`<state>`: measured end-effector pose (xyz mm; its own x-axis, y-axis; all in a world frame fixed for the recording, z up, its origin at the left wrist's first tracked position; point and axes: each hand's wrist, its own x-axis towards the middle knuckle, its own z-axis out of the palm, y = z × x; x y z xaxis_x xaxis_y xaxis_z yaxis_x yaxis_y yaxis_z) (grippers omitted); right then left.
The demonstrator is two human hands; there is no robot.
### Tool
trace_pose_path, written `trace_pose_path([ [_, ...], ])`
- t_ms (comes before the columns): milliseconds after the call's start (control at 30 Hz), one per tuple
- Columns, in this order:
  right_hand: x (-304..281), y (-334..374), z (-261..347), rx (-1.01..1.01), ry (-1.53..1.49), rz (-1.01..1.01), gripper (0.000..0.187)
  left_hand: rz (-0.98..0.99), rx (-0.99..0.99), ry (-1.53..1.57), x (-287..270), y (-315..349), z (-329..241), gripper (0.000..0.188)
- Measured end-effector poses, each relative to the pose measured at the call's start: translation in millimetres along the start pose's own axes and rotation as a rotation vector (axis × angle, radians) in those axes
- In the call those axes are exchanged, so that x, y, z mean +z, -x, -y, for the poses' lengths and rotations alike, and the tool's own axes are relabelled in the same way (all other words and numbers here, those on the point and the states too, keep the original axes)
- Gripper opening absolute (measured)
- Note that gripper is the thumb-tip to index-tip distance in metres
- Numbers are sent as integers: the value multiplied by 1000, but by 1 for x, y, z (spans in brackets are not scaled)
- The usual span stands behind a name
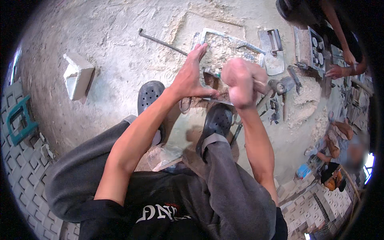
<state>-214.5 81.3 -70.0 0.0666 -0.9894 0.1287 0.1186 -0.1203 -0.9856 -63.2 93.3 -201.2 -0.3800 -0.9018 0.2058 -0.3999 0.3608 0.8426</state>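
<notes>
1. Over a white-edged tray (pixel 252 48) of pale rubble (pixel 222 52), saw the left hand (pixel 187 78) spread, thumb and fingers apart, and the right hand (pixel 242 82) curled and blurred, hiding the tray's right part; could not tell its grip.
2. Saw a dark rod (pixel 162 41) slanting toward the tray's left, a flat trowel (pixel 275 65) at its right, dark clogs (pixel 218 120) just below.
3. Noted a white block (pixel 84 76) on dusty, pale ground (pixel 116 24).
4. Toward the edges, saw grey panels (pixel 26 164) at left, a co-worker's hands (pixel 338 72) upper right.
</notes>
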Motion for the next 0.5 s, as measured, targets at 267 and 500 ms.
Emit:
trace_pose_path([
  [267,-6,-8,-12,50,-47,68,41,44,1,100,-2,4,5,140],
  [500,-13,-3,-13,22,-177,74,38,4,33,269,4,2,3,143],
])
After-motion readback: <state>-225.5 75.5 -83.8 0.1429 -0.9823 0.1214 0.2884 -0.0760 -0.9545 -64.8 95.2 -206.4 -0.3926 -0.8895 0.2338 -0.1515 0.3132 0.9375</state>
